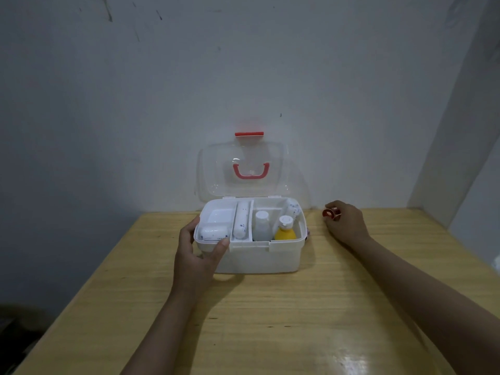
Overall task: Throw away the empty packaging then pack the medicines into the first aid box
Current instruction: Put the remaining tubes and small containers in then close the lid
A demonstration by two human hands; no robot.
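The white first aid box (259, 258) stands at the back of the wooden table, its clear lid (240, 171) with a red handle raised against the wall. An inner tray on the left holds a white packet (213, 232) and a white tube (241, 220). The right compartment holds a white bottle (262, 226), a yellow bottle (285, 231) and another white item (293, 209). My left hand (198, 255) grips the box's front left corner, thumb on the tray rim. My right hand (347, 223) rests on the table to the right of the box, fingers closed on a small red round tin (328, 213).
The wooden table (270, 320) runs toward me, with its left edge falling off to a dark floor. A grey wall stands right behind the box, and a wall corner rises at the right.
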